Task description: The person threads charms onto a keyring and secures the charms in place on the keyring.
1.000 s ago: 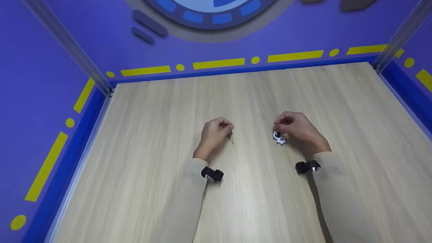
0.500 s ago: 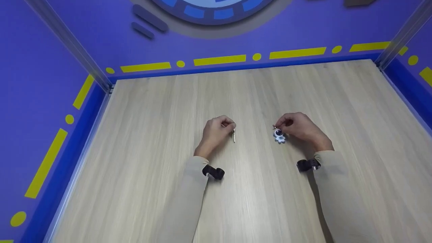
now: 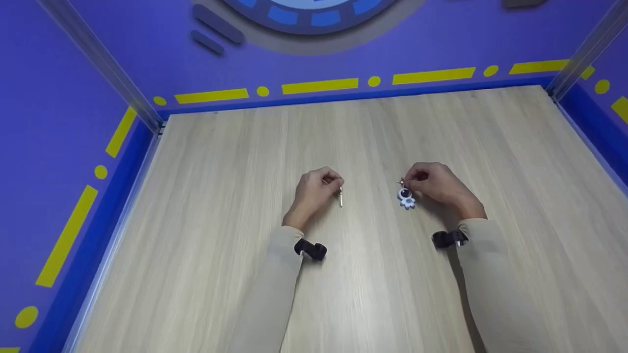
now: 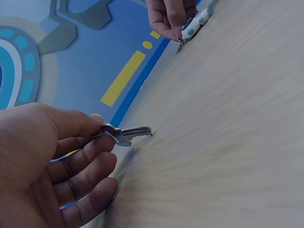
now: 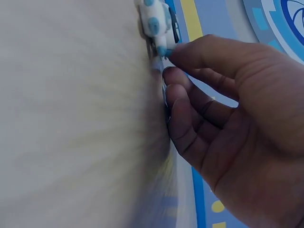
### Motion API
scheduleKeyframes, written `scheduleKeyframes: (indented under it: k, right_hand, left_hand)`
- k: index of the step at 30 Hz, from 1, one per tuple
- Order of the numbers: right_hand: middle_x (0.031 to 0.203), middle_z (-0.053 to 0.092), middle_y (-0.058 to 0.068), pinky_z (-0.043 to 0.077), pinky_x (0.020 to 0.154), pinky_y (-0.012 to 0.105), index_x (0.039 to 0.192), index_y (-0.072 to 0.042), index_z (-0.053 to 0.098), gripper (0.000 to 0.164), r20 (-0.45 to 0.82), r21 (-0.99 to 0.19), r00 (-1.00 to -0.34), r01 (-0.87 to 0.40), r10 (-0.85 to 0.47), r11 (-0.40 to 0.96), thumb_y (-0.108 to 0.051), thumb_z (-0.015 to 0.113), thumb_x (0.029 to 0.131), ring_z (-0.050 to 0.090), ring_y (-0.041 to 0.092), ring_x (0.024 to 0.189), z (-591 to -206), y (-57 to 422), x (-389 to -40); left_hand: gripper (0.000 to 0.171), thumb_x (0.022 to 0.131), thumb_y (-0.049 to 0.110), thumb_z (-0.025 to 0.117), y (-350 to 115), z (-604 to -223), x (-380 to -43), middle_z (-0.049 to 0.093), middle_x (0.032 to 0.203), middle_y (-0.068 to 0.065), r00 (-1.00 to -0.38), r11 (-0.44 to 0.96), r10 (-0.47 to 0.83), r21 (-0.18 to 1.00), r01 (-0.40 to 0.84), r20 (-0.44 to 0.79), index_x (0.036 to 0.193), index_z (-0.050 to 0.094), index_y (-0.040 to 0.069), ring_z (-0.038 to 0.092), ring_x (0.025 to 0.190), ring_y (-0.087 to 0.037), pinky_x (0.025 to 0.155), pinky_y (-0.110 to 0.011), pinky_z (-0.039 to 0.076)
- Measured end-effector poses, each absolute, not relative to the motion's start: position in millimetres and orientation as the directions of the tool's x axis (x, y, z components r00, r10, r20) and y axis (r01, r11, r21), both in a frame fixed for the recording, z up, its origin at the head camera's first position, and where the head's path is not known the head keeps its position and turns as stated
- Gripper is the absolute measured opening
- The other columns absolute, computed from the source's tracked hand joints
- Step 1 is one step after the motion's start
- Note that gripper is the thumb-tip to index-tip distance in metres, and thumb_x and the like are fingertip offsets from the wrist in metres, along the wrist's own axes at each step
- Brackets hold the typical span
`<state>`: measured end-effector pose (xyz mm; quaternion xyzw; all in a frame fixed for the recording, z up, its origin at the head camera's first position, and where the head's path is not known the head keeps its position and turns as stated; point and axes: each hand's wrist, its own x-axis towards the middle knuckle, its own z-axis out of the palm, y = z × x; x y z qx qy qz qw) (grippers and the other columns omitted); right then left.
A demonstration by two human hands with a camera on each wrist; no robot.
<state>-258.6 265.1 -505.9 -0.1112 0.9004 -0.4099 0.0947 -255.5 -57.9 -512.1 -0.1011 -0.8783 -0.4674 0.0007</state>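
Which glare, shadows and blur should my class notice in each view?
Head view: pale glare on the near part of the table, a dark shadow along the right sleeve; left wrist view: the key looks fairly crisp, the table's grain smeared; right wrist view: the table looks blurred, shadowed beside the right hand.

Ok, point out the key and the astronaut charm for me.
Key point(image 4: 135, 132): left wrist view, on its blade.
Astronaut charm point(image 3: 406, 200): head view, on its white body, just below the dark visor.
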Motion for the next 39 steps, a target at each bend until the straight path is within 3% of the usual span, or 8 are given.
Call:
scheduleKeyframes:
  k: [12, 19, 27, 32, 39]
  right_hand:
    - [0.108, 0.074, 0.016, 0.058, 0.07, 0.028, 0.105, 0.003, 0.07, 0.009, -0.063, -0.916, -0.956, -0.058, -0.285, 0.396, -0.004, 0.068, 0.099, 0.069, 0.022, 0.085, -505.2, 263.0, -260.2]
    - [0.1, 0.075, 0.011, 0.059, 0.072, 0.028, 0.104, 0.007, 0.067, 0.012, -0.05, -0.957, -0.963, -0.03, -0.267, 0.29, 0.004, 0.069, 0.093, 0.068, 0.018, 0.083, -502.4, 256.4, -261.6]
    - [0.105, 0.075, 0.01, 0.053, 0.083, 0.024, 0.117, 0.003, 0.072, 0.023, -0.071, -0.934, -0.966, -0.023, -0.249, 0.357, -0.004, 0.074, 0.095, 0.067, 0.017, 0.094, -492.6, 248.6, -257.2]
    - [0.109, 0.075, 0.011, 0.052, 0.082, 0.024, 0.112, -0.002, 0.075, 0.02, -0.06, -0.907, -0.971, -0.043, -0.229, 0.418, -0.012, 0.078, 0.095, 0.066, 0.019, 0.096, -487.5, 245.0, -253.7]
    - [0.105, 0.074, 0.01, 0.052, 0.077, 0.023, 0.105, -0.007, 0.078, 0.008, 0.033, -0.868, -0.972, -0.143, -0.232, 0.476, -0.008, 0.077, 0.097, 0.064, 0.021, 0.093, -483.1, 242.0, -251.9]
  left_hand:
    - [0.009, 0.099, 0.018, 0.075, -54.5, -509.0, -254.8, 0.07, 0.085, 0.005, -0.979, 0.534, 0.184, 0.828, 0.17, 0.083, 0.098, 0.079, 0.01, 0.059, 0.076, -0.009, 0.073, -0.027, 0.048]
    - [0.009, 0.1, 0.019, 0.075, -52.0, -505.7, -252.5, 0.07, 0.087, 0.005, -0.973, 0.526, 0.215, 0.829, 0.191, 0.087, 0.099, 0.079, 0.011, 0.059, 0.077, -0.008, 0.073, -0.027, 0.048]
    - [0.009, 0.1, 0.016, 0.075, -54.6, -502.7, -251.5, 0.071, 0.088, 0.002, -0.966, 0.496, 0.228, 0.839, 0.223, 0.122, 0.099, 0.078, 0.008, 0.059, 0.077, -0.009, 0.072, -0.025, 0.048]
    - [0.008, 0.1, 0.015, 0.075, -56.6, -500.3, -251.3, 0.071, 0.088, 0.003, -0.966, 0.488, 0.228, 0.844, 0.223, 0.124, 0.1, 0.079, 0.008, 0.06, 0.078, -0.009, 0.072, -0.025, 0.048]
    - [0.007, 0.1, 0.014, 0.075, -58.6, -497.5, -250.2, 0.074, 0.089, 0.003, -0.968, 0.496, 0.219, 0.841, 0.217, 0.12, 0.1, 0.079, 0.008, 0.065, 0.081, -0.01, 0.074, -0.025, 0.051]
